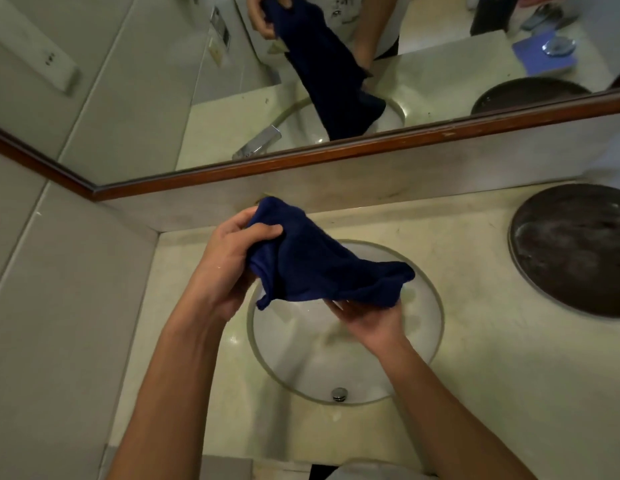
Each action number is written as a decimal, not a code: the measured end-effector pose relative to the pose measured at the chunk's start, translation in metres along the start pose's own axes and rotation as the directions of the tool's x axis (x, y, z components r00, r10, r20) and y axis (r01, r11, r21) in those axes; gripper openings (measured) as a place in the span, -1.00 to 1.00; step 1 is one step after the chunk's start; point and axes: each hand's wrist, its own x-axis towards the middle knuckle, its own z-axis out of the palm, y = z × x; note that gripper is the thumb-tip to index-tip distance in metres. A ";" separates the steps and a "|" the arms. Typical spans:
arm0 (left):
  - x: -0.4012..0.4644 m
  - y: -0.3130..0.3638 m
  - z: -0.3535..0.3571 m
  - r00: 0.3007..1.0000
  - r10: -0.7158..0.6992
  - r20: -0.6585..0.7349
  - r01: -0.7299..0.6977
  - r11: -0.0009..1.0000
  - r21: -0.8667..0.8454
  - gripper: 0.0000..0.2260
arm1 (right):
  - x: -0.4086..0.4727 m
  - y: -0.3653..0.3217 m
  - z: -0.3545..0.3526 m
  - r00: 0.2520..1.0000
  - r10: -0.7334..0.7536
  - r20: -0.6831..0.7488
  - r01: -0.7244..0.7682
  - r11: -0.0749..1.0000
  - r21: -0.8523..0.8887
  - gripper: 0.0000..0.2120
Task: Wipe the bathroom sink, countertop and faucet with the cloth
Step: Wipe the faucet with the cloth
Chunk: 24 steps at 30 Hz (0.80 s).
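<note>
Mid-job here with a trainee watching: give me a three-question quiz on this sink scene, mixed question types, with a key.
1. True or false: the cloth is lying flat on the countertop.
2. Which of the hands grips the cloth's upper end? A. left hand B. right hand C. neither
3. Fill in: the drain sits in the ___.

Key
1. False; both hands hold it up over the sink.
2. A
3. sink
</note>
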 end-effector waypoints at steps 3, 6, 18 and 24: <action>-0.001 -0.016 -0.015 0.999 -0.038 -0.018 0.039 0.998 0.050 -0.68 | 0.004 -0.021 -0.004 0.997 -0.045 -0.058 0.044 0.999 -0.020 -0.19; -0.003 -0.039 -0.030 0.993 -0.077 -0.093 0.088 0.988 0.124 -0.66 | 0.004 -0.050 -0.003 0.991 -0.134 0.003 0.133 0.983 -0.124 -0.04; -0.002 -0.163 -0.076 0.935 -0.279 -0.220 0.333 0.905 0.264 -0.70 | -0.048 -0.092 0.088 0.937 -0.196 0.291 0.336 0.736 -0.588 -0.76; 0.003 -0.183 -0.068 0.901 -0.434 -0.030 0.435 0.899 0.051 -0.68 | -0.072 -0.065 0.125 0.903 -0.140 0.407 0.398 0.633 -0.664 -0.76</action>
